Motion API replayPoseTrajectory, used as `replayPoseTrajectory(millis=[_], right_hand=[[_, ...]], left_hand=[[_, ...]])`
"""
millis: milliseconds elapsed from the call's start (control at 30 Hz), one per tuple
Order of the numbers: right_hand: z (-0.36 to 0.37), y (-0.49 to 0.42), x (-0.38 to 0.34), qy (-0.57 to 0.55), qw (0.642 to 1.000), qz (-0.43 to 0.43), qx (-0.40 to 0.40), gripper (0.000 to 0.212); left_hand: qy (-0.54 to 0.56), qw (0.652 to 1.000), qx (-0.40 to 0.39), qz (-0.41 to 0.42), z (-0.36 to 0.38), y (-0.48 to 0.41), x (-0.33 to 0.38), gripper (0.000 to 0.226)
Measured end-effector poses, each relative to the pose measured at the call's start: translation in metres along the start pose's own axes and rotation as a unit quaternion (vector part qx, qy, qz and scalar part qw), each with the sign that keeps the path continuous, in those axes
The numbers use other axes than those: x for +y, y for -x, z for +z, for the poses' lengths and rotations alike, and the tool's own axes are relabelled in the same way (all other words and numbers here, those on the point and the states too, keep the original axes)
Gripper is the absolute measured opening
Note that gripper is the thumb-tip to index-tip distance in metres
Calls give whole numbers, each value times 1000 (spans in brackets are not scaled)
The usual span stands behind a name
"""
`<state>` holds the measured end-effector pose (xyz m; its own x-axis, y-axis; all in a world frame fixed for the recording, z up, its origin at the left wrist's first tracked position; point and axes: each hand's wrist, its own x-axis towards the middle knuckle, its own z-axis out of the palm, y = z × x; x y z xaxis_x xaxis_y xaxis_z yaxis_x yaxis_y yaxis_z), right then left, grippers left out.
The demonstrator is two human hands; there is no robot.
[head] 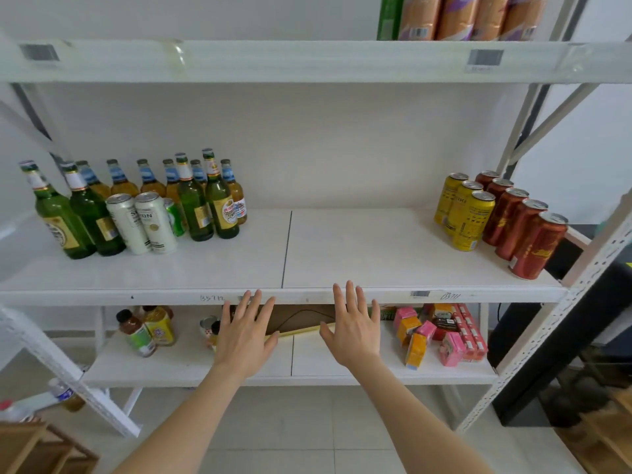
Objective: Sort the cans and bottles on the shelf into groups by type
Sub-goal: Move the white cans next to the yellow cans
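On the middle shelf (359, 254), at the left, stand green glass bottles (82, 213), amber bottles with blue neck labels (150, 183) behind them, two white cans (143, 222) in front and a green can (175, 217) half hidden. At the right stand yellow cans (468, 217) and a row of red cans (523, 234). My left hand (244, 333) and my right hand (354, 328) are open, fingers spread, palms down, in front of the shelf's front edge near its middle. Neither hand touches a can or bottle.
The lower shelf (239, 367) carries small juice bottles (147, 328) at the left, a cardboard piece behind my hands, and pink and orange cartons (441, 333) at the right. The top shelf holds orange packages (468, 17). Slanted white shelf posts flank both sides. A wooden crate (37, 449) sits bottom left.
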<state>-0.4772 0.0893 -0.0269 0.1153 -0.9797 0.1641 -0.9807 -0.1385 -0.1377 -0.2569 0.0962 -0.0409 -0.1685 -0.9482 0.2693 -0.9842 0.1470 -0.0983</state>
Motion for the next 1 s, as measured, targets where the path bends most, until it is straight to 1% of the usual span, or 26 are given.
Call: replayPoseTrajectory(millis=[300, 433, 633, 733, 933, 1000], right_hand=[[20, -32, -86, -2, 1000, -18, -16, 76], [32, -58, -127, -4, 1000, -17, -20, 75], [43, -98, -206, -4, 1000, -25, -17, 78], [47, -115, -247, 5, 999, -33, -19, 79], [56, -154, -327, -1, 1000, 4, 21, 78], [59, -164, -352, -3, 1000, 13, 25, 77]], left_hand=[[5, 1000, 7, -15, 7, -6, -88, 67], [10, 999, -26, -37, 13, -15, -137, 67], [25, 998, -13, -52, 17, -20, -223, 68], [29, 997, -20, -66, 20, -22, -268, 67], [22, 998, -33, -56, 23, -37, -363, 69], [25, 998, -18, -51, 23, -41, -392, 68]])
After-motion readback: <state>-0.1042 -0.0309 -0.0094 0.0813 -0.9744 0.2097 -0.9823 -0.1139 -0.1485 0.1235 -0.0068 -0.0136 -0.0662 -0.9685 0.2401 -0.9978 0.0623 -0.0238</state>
